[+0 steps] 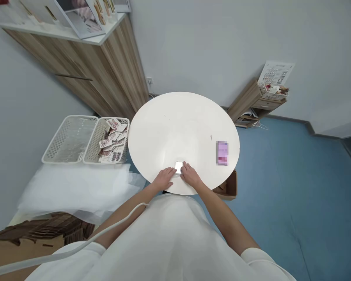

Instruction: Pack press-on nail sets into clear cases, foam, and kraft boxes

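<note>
- White piece (pixel 179 168): one, on table (pixel 158 132), near the wearer's edge, between both hands.
- Left hand (pixel 163 179): palm down, fingertips at piece's left edge; grip cannot be told.
- Right hand (pixel 191 175): fingers at its right side; grip likewise unclear.
- Pink item (pixel 222 153): blurred, table's right.

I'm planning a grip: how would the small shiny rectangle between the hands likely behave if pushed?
The small shiny rectangle lies flat, so it would probably slide rather than roll or tip. It looks small beside the left hand and right hand, so it is likely light. The white table looks smooth and glossy, which may let it skid easily.
</note>
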